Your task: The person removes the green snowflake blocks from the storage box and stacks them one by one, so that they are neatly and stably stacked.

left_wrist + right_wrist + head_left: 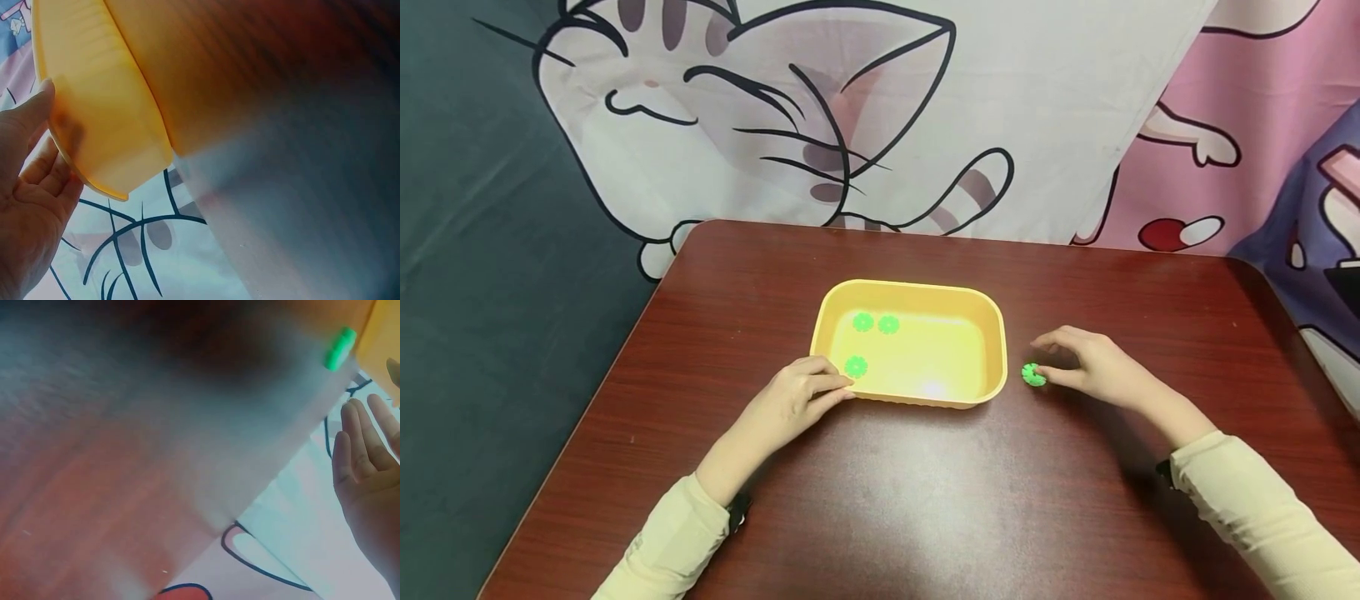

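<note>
A yellow plastic tray (940, 354) sits on the table, with its side also visible in the left wrist view. My left hand (790, 400) pinches its near left rim, the thumb on the outer side and the fingers curled over the edge. Inside lie three green notched discs (888, 325), two at the back left and one near the left hand. Another green notched disc (1033, 375) is on the table just right of the tray. My right hand (1093, 371) is over it, thumb close to it in the head view; its fingers (365, 434) look extended in the right wrist view.
The dark red wooden table (925, 500) has rounded back corners. Behind it hangs a white curtain (1060, 100) with a cartoon cat, beside a pink printed cloth (1285, 75). A dark green cloth (490, 292) is at the left.
</note>
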Demonstrator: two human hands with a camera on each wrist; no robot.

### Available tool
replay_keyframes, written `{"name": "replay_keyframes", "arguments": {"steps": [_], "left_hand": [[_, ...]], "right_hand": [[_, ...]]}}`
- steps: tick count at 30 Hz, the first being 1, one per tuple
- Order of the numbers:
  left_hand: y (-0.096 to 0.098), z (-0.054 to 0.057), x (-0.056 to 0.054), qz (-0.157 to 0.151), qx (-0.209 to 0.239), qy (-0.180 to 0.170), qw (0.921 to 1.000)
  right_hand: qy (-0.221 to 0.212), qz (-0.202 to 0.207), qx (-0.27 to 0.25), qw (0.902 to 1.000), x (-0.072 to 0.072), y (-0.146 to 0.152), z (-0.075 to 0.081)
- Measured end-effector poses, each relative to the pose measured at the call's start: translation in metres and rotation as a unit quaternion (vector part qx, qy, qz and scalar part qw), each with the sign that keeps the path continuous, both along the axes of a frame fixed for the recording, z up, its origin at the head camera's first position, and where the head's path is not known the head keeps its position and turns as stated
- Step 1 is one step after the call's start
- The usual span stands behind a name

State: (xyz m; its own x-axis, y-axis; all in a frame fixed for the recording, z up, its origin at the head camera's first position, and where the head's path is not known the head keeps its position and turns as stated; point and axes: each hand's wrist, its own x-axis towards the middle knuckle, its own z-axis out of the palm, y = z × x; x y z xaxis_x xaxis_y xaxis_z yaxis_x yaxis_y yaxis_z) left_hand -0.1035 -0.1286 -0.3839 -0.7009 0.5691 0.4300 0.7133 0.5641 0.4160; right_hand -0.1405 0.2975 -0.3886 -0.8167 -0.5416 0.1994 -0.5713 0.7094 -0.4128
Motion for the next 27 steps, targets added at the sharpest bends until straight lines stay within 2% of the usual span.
{"name": "replay_keyframes", "arguments": {"steps": [9, 14, 17, 20, 24, 27], "left_hand": [[0.0, 0.0, -0.001, 0.0, -0.009, -0.004, 0.9999], [-0.001, 0.001, 0.0, 0.001, -0.005, -0.004, 1.0], [-0.002, 0.002, 0.001, 0.0, -0.004, -0.007, 1.0], [-0.002, 0.003, 0.002, -0.003, -0.005, -0.008, 0.9999], [-0.003, 0.005, 0.001, -0.01, -0.007, -0.006, 0.9999], [-0.005, 0.006, 0.001, -0.013, -0.014, -0.003, 0.9998]], "right_hand": [[0.021, 0.001, -0.016, 0.9996, -0.013, -0.021, 0.026], [0.007, 0.03, -0.022, 0.9993, -0.023, -0.049, 0.043], [-0.009, 0.044, -0.005, 0.999, -0.028, -0.069, 0.052], [-0.047, 0.042, 0.022, 0.9978, -0.032, -0.089, 0.058], [-0.087, 0.054, 0.049, 0.9935, -0.037, -0.119, 0.059], [-0.087, 0.081, 0.062, 0.991, -0.039, -0.145, 0.056]]}}
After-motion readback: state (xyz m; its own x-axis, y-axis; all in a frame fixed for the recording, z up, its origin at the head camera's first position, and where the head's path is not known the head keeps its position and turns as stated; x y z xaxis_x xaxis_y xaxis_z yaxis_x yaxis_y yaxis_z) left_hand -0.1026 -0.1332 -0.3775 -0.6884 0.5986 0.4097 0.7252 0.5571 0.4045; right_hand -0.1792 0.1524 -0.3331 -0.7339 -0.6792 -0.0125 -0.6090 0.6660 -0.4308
